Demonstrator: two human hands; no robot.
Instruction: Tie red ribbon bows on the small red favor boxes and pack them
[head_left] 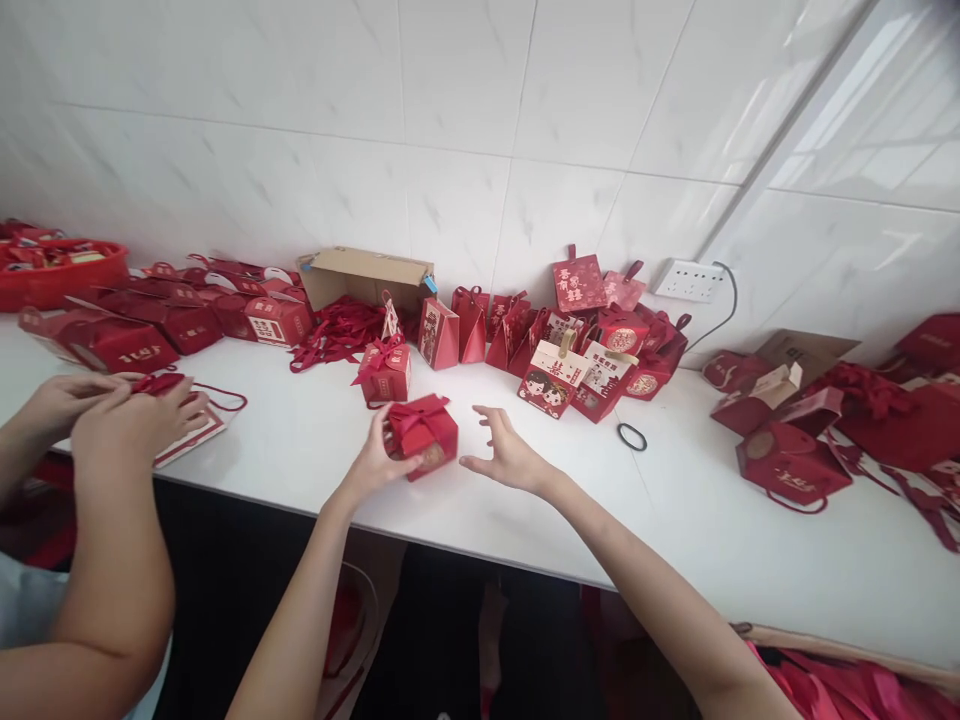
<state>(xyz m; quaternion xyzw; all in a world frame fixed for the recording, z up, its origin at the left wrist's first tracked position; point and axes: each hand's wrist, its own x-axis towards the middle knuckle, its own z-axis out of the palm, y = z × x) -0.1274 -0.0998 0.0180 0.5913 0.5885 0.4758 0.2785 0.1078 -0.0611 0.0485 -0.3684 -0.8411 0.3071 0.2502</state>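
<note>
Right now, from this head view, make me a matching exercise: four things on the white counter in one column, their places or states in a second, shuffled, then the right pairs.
Things:
1. red ribboned box
2. right hand
3. black hair tie
4. cardboard box

Places or states:
A. lies alone on the bare counter, right of both hands
B. stands at the back against the tiled wall
C. held at its left side by the left hand
D. open, fingers spread, apart from the box

Pairs: 1-C, 2-D, 3-A, 4-B
</note>
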